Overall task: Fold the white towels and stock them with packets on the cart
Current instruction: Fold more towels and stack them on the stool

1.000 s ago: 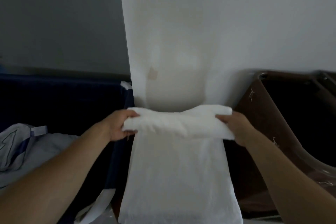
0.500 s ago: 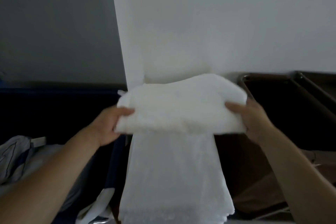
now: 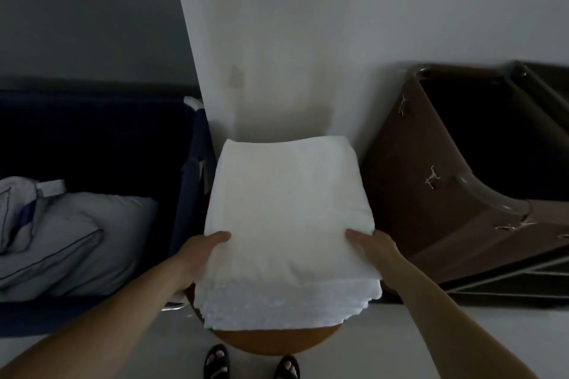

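Your left hand [image 3: 197, 255] and right hand [image 3: 375, 248] each grip a side edge of the white towel [image 3: 289, 209] close to its near end. Your thumbs press on top and your other fingers are hidden underneath. The towel lies as a thick folded rectangle on what looks like a round brown seat [image 3: 271, 340].

Watch the near edge, where the lowest layers stick out ragged below the top one. If you fold again without squaring them, the bundle will probably come out lopsided. The towel also looks wider than the seat, so if you let go of one side too soon, the loose layers could slide to the floor. They could also fall into the blue bin [image 3: 191, 181] holding the grey bedding [image 3: 77, 234] on your left. Farther back on your right, the brown hamper [image 3: 431, 194] stands just beside the towel, and a careless swing could brush it.

Half a second ago a long tail hung free below your hands. Now it is folded in, the towel lies flat, and your hands sit lower and nearer to you.
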`<action>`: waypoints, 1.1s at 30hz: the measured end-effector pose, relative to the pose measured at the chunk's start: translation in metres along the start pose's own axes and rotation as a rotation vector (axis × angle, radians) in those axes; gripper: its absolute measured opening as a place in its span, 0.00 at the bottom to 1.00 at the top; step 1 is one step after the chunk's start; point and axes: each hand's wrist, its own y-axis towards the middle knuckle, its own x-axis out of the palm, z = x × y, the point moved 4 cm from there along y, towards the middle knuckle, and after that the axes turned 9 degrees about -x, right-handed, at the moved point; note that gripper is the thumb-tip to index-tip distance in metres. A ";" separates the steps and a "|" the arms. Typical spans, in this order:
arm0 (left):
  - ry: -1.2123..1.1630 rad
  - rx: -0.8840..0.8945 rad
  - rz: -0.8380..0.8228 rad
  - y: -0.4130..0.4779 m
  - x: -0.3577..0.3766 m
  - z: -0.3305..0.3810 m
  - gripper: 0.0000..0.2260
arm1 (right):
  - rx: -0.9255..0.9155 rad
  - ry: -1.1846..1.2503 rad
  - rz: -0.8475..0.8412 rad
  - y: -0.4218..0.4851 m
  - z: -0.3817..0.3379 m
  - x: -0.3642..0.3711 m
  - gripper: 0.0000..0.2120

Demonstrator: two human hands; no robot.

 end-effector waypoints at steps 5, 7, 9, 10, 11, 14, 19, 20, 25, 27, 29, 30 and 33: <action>0.231 0.307 0.224 -0.005 -0.004 0.019 0.14 | -0.228 -0.148 0.082 -0.004 -0.022 -0.007 0.23; 0.302 0.368 0.289 -0.006 -0.008 0.014 0.13 | -0.284 -0.099 0.099 -0.010 -0.020 -0.006 0.21; 0.384 0.331 0.292 0.000 -0.009 -0.005 0.14 | -0.236 -0.141 0.066 -0.011 -0.002 0.002 0.22; 0.426 0.299 0.293 0.005 -0.008 -0.017 0.14 | -0.195 -0.166 0.057 -0.012 0.011 0.006 0.23; 0.456 0.271 0.307 0.009 -0.006 -0.028 0.15 | -0.159 -0.173 0.059 -0.013 0.021 0.009 0.23; 0.472 0.251 0.350 0.014 0.000 -0.037 0.15 | -0.127 -0.225 0.115 -0.013 0.025 0.009 0.24; 0.730 0.413 0.521 0.010 0.001 -0.005 0.25 | -0.319 -0.651 0.283 -0.018 -0.018 0.008 0.35; 0.823 0.532 0.583 0.007 0.007 0.009 0.30 | -0.431 -0.751 0.286 -0.019 -0.034 0.014 0.37; 1.245 0.807 0.482 0.017 0.059 0.047 0.38 | -0.676 -1.141 -0.020 0.004 -0.055 0.070 0.36; 1.299 0.771 0.398 0.034 0.065 0.028 0.38 | -0.614 -1.133 -0.099 0.016 -0.030 0.076 0.37; 1.309 0.727 0.370 0.045 0.064 0.002 0.37 | -0.581 -1.125 -0.136 0.020 -0.006 0.075 0.37; 1.310 0.716 0.382 0.048 0.064 -0.007 0.36 | -0.587 -1.129 -0.139 0.021 -0.001 0.074 0.37; 1.305 0.726 0.418 0.047 0.065 -0.017 0.35 | -0.619 -1.129 -0.119 0.017 0.005 0.073 0.36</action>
